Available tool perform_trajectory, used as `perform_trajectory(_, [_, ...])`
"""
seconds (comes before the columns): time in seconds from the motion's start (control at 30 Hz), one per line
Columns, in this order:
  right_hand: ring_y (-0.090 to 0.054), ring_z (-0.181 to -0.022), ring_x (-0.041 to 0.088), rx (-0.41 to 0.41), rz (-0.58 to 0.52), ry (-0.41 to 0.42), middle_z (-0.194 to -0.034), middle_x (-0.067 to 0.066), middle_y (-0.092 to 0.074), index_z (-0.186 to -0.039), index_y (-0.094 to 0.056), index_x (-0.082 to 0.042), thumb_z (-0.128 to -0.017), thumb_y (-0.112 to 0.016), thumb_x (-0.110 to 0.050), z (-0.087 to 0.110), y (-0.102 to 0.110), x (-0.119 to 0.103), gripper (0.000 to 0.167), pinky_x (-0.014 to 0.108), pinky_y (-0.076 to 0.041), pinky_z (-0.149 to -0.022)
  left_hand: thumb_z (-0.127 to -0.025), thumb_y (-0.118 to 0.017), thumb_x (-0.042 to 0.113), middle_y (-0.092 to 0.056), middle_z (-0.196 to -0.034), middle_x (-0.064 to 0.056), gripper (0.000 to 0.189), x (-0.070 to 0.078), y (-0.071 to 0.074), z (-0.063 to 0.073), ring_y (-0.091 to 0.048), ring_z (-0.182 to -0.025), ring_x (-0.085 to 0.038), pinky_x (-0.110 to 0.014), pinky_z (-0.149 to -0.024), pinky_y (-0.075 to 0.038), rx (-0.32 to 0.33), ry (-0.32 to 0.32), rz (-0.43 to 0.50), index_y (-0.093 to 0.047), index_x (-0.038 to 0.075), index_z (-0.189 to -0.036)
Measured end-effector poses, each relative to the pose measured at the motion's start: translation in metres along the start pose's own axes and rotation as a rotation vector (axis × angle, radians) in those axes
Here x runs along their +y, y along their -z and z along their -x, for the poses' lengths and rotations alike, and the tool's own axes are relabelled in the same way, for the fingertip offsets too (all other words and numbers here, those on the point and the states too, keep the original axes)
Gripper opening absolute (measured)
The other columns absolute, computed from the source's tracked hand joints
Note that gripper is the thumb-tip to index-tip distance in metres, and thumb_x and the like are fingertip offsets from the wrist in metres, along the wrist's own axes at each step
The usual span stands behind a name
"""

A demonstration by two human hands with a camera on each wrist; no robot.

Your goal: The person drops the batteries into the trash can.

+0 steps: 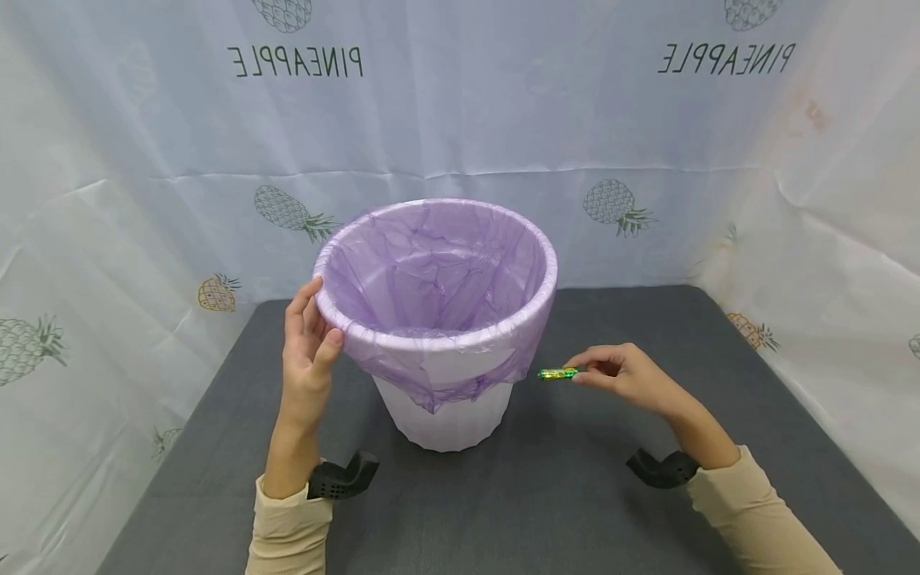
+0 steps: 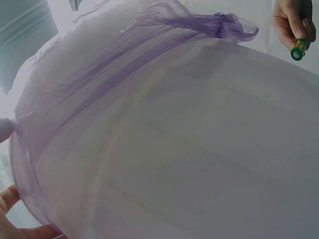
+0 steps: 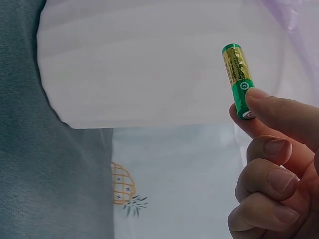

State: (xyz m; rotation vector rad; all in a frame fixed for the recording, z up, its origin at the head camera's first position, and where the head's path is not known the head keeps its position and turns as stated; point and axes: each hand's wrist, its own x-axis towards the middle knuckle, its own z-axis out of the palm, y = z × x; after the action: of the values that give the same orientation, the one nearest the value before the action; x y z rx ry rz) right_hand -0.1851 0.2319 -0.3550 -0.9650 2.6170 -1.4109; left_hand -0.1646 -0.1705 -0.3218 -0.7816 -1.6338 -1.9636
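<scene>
A white trash bin [image 1: 446, 419] stands on the dark tabletop, lined with a thin purple bag [image 1: 438, 283] folded over its rim. At the bin's left side my left hand [image 1: 305, 359] rests against the rim, fingers and thumb spread along the outside; in the left wrist view its fingertips [image 2: 42, 232] touch the bagged edge. My right hand [image 1: 611, 371], to the right of the bin and below rim height, pinches a green and gold battery [image 3: 239, 82] by one end between thumb and index finger. The other fingers are curled in the right wrist view.
A dark grey table [image 1: 575, 495] lies under the bin. White cloth printed with pineapples [image 1: 611, 204] hangs behind and at both sides. Black wrist mounts [image 1: 345, 477] are strapped over beige sleeves [image 1: 291, 531].
</scene>
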Motion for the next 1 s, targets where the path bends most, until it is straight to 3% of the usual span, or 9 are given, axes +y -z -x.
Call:
perform_trajectory(0.33, [-0.033,-0.05,0.007,0.061,0.028,0.075,-0.066,-0.016,-0.048,-0.1,-0.069,0.002,-0.086,-0.064,0.002,-0.002,0.015,-0.016,0.015,0.025,-0.03,-0.044,-0.093,-0.044,0.004,-0.045,-0.138,-0.001,0.054,0.0,0.0,0.0,-0.05,-0.112,-0.006,-0.016,-0.094,-0.042,0.006,0.018,-0.004,-0.03,0.015,-0.144])
perform_trajectory(0.53, [-0.031,-0.048,0.011,0.08,0.023,0.124,-0.064,-0.012,-0.048,-0.101,-0.068,0.003,-0.086,-0.063,0.005,-0.003,0.022,-0.024,0.015,0.026,-0.028,-0.043,-0.093,-0.043,0.004,-0.045,-0.139,0.0,0.054,-0.001,0.001,-0.001,-0.05,-0.114,-0.006,-0.016,-0.095,-0.042,-0.004,0.007,-0.001,-0.03,0.015,-0.145])
perform_trajectory(0.87, [-0.031,-0.049,0.011,0.138,0.066,0.121,-0.065,-0.014,-0.048,-0.1,-0.069,-0.002,-0.084,-0.064,0.007,-0.005,0.032,-0.034,0.019,0.027,-0.027,-0.043,-0.093,-0.045,0.006,-0.044,-0.139,0.0,0.054,-0.003,0.001,0.0,-0.049,-0.114,-0.005,-0.016,-0.095,-0.041,0.015,0.031,-0.002,-0.03,0.015,-0.145])
perform_trajectory(1.0, [-0.031,-0.049,0.011,0.155,0.066,0.138,-0.065,-0.013,-0.049,-0.101,-0.07,-0.01,-0.084,-0.064,0.007,-0.007,0.036,-0.038,0.025,0.026,-0.026,-0.042,-0.093,-0.045,0.006,-0.045,-0.139,0.0,0.054,-0.003,0.002,0.0,-0.049,-0.113,-0.005,-0.016,-0.095,-0.041,0.016,0.029,0.001,-0.03,0.015,-0.145])
